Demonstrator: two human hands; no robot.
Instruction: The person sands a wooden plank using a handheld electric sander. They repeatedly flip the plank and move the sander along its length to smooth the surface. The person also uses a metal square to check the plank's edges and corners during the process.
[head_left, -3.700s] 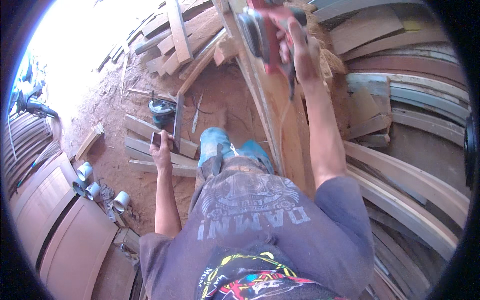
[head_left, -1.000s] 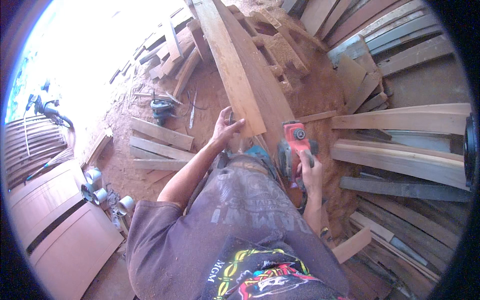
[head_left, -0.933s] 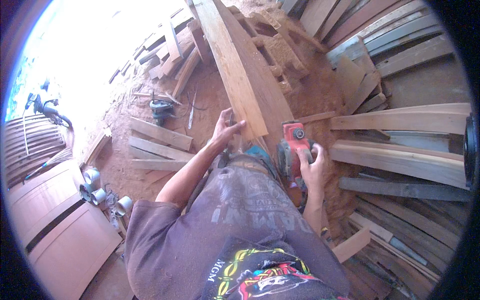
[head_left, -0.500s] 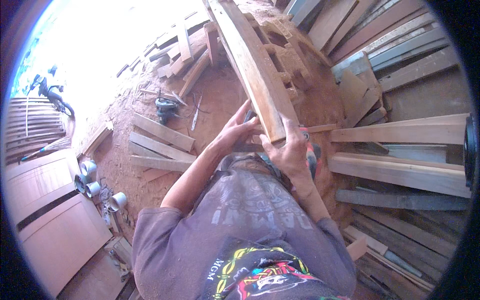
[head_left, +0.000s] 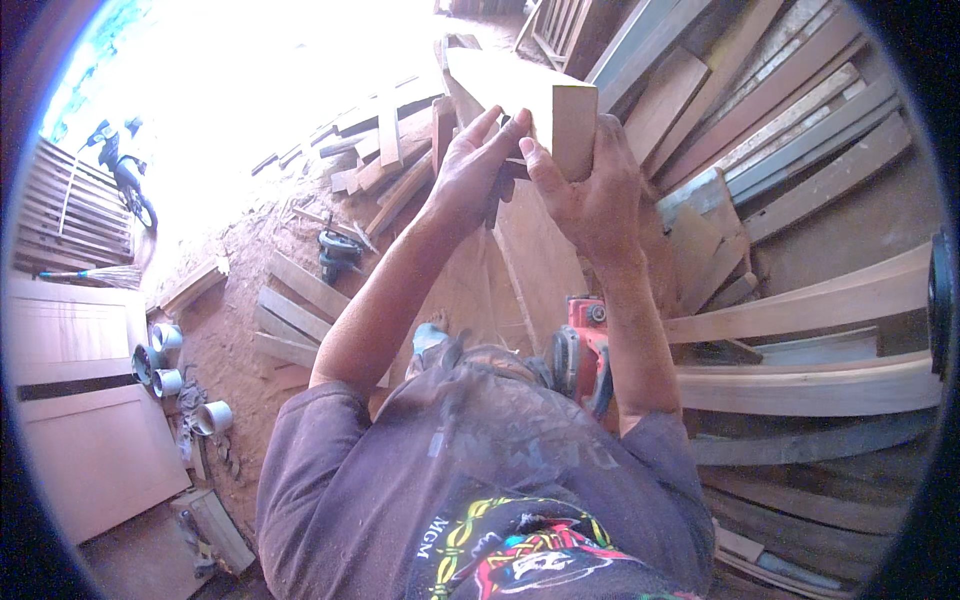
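A long wooden beam [head_left: 574, 125] is raised in front of me, its squared near end facing me and its far part washed out by glare. My right hand [head_left: 598, 195] grips that end from the right side, thumb on the near face and fingers behind the far edge. On the left side my left hand [head_left: 470, 175] is closed at the beam, fingertips against its edge. Something dark and thin shows beneath the left palm, too hidden to name. Below my right forearm sits a red and black power tool [head_left: 583, 350], seemingly a hand planer.
Under the beam lies a brown wooden surface [head_left: 530, 260]. Another dark power tool [head_left: 340, 255] rests on the dusty ground at left, near loose planks [head_left: 300, 290]. Stacked boards [head_left: 800, 385] line the right side. White pots [head_left: 212, 417] and door panels [head_left: 95, 450] stand at far left.
The beam's near end has been lifted up and away from me, now showing its squared end. Both hands rose with it, uncovering the red power tool.
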